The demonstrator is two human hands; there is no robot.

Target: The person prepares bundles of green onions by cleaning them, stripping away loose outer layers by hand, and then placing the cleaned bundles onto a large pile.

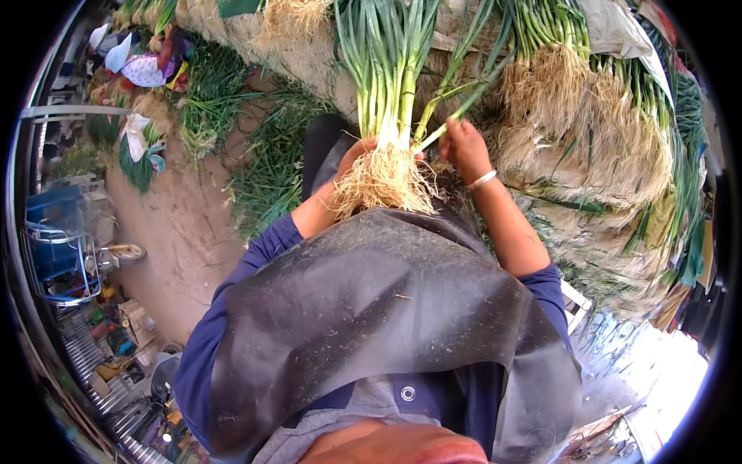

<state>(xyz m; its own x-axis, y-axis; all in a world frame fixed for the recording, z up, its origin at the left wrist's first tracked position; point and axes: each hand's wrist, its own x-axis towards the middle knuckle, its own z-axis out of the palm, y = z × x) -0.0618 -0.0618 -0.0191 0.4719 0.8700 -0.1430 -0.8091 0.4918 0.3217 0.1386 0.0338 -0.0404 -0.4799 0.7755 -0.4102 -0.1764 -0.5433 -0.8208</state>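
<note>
A bunch of green onions [385, 104] stands upright before me, pale roots [385, 182] hanging down over the top of my dark apron [371, 301]. My left hand [353, 159] is wrapped around the bunch just above the roots; its fingertips show on the far side. At the right of the bunch, my right hand [465, 149], with a white band at the wrist, pinches one separate stalk [476, 93] that leans out to the upper right. The lower end of this stalk meets the bunch near my left fingertips.
Stacked green onions with matted roots [579, 127] rise on my right. Loose green leaves [275, 151] cover the ground at left. Farther off are people in hats [142, 66], a tied bundle [139, 151] and a blue cart [55, 238]. A white frame [574, 304] stands beside my right elbow.
</note>
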